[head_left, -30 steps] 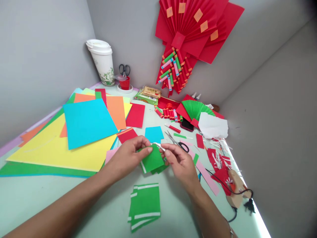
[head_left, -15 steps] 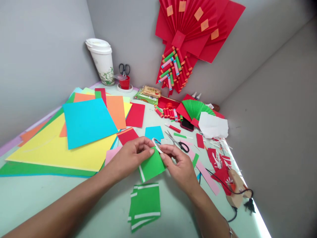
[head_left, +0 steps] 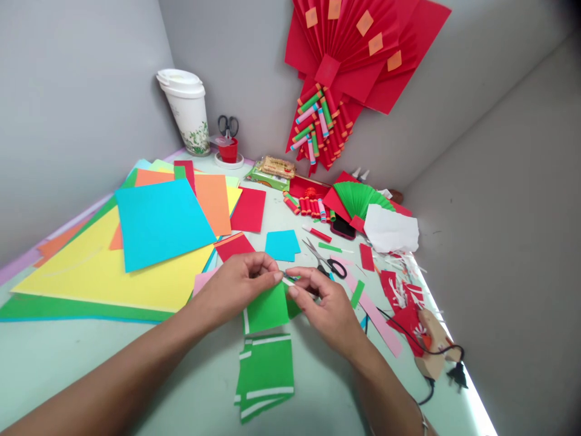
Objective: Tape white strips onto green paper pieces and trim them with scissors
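Observation:
My left hand [head_left: 245, 281] pinches the upper edge of a green paper piece [head_left: 265, 312] between thumb and fingers. A narrow white strip, looking like double-sided tape, runs down the paper's left edge. Another white strip [head_left: 289, 281] shows at the top edge, between the two hands. My right hand [head_left: 324, 303] has its thumb and fingers closed at the paper's top right corner, partly hiding the strip. Just below the held piece, several green paper pieces [head_left: 267, 366] with white strips along their edges lie on the table.
Scissors [head_left: 324, 257] lie beyond my right hand. Stacked coloured sheets [head_left: 163, 224] cover the left side. To the right are a pink strip [head_left: 379, 324], red scraps and a beige glue gun [head_left: 431, 345] with a black cord. A white cup [head_left: 186, 115] stands at the back.
The green paper has tilted and shifted slightly left. The raised white strip between my hands now lies lower, near the paper's top edge.

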Available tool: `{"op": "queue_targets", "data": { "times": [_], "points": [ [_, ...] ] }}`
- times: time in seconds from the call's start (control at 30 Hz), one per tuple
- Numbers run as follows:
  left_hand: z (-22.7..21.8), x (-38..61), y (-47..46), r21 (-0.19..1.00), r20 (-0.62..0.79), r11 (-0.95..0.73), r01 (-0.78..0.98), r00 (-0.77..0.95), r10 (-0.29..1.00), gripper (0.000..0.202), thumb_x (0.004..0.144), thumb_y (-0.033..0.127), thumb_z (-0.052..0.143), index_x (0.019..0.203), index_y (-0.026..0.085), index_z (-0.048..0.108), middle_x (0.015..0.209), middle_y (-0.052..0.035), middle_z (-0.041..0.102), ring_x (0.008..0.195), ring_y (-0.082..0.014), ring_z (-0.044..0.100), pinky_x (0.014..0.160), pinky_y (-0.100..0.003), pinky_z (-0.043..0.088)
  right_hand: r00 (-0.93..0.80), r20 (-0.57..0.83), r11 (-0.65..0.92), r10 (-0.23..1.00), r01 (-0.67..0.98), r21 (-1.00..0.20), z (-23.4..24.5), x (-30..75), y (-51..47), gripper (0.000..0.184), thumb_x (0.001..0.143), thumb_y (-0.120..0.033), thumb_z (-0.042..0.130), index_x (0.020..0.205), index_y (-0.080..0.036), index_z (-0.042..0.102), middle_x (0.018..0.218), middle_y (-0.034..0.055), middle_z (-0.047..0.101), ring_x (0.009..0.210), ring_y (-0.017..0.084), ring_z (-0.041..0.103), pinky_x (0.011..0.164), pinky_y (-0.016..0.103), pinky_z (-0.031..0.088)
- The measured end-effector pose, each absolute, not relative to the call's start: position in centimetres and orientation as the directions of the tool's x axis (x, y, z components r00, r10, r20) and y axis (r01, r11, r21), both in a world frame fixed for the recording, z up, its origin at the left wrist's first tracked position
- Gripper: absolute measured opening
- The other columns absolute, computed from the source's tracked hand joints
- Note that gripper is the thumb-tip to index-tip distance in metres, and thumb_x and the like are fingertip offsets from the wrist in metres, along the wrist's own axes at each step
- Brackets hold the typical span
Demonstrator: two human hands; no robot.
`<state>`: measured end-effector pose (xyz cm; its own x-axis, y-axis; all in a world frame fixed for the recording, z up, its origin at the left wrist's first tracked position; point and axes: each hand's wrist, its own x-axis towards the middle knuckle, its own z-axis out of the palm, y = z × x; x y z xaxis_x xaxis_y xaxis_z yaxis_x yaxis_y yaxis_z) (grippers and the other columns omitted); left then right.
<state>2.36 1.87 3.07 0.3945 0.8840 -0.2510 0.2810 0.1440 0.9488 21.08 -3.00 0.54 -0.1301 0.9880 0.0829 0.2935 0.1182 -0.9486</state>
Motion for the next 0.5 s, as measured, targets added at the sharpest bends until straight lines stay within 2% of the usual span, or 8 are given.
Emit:
{"op": "queue_targets", "data": {
  "times": [0.1, 0.2, 0.33, 0.43, 0.5],
  "points": [
    [3.7, 2.3, 1.7, 0.95, -0.295, 0.221, 0.222, 0.394, 0.871, 0.028, 0.071, 0.044, 0.071, 0.074, 0.019, 0.06, 0.062, 0.004, 0.055, 0.057, -0.0129, 0.049, 0.053, -0.023, 0.037, -0.204, -0.012, 0.047, 0.979, 0.284, -0.958, 0.6, 21.6, -3.1, 0.03, 0.094, -0.033, 0.057, 0.12, -0.023, 0.068, 0.066, -0.0023, 0.065, 0.061, 0.013, 0.061, 0.057, 0.026, 0.048],
    [3.9, 2.1, 1.7, 0.955, -0.289, 0.232, 0.184, 0.409, 0.866, 0.029, 0.071, 0.044, 0.073, 0.074, 0.019, 0.06, 0.063, 0.0035, 0.056, 0.059, -0.0133, 0.051, 0.054, -0.023, 0.039, -0.278, -0.059, 0.021, 0.959, 0.276, -0.961, 0.7, 22.1, -3.0, 0.03, 0.097, -0.036, 0.053, 0.12, -0.024, 0.069, 0.06, -0.0033, 0.063, 0.055, 0.012, 0.056, 0.056, 0.026, 0.045],
    [3.6, 2.0, 2.0, 0.958, -0.19, 0.076, 0.277, 0.413, 0.891, 0.023, 0.076, 0.042, 0.07, 0.079, 0.02, 0.066, 0.071, 0.0021, 0.063, 0.066, -0.0141, 0.056, 0.058, -0.023, 0.042, -0.251, -0.098, -0.046, 0.963, 0.202, -0.978, 1.1, 22.3, -3.0, 0.018, 0.092, -0.032, 0.059, 0.103, -0.022, 0.069, 0.062, -0.0035, 0.065, 0.056, 0.012, 0.058, 0.058, 0.024, 0.047],
    [3.4, 2.0, 1.9, 0.916, -0.154, -0.019, 0.402, 0.395, 0.906, 0.018, 0.078, 0.037, 0.069, 0.089, 0.023, 0.071, 0.076, 0.0016, 0.068, 0.071, -0.0162, 0.06, 0.064, -0.024, 0.045, -0.208, -0.103, -0.069, 0.973, 0.164, -0.984, 1.3, 22.3, -2.9, 0.013, 0.091, -0.033, 0.061, 0.094, -0.022, 0.066, 0.065, -0.0035, 0.067, 0.059, 0.012, 0.06, 0.06, 0.024, 0.048],
    [3.3, 2.2, 1.8, 0.879, -0.133, -0.072, 0.472, 0.387, 0.912, 0.016, 0.078, 0.034, 0.067, 0.089, 0.024, 0.073, 0.077, 0.001, 0.071, 0.072, -0.0173, 0.062, 0.065, -0.025, 0.046, -0.208, -0.102, -0.068, 0.973, 0.162, -0.984, 1.4, 22.3, -2.9, 0.012, 0.09, -0.034, 0.061, 0.091, -0.022, 0.065, 0.067, -0.0034, 0.067, 0.059, 0.011, 0.06, 0.06, 0.024, 0.048]
  ]
}}
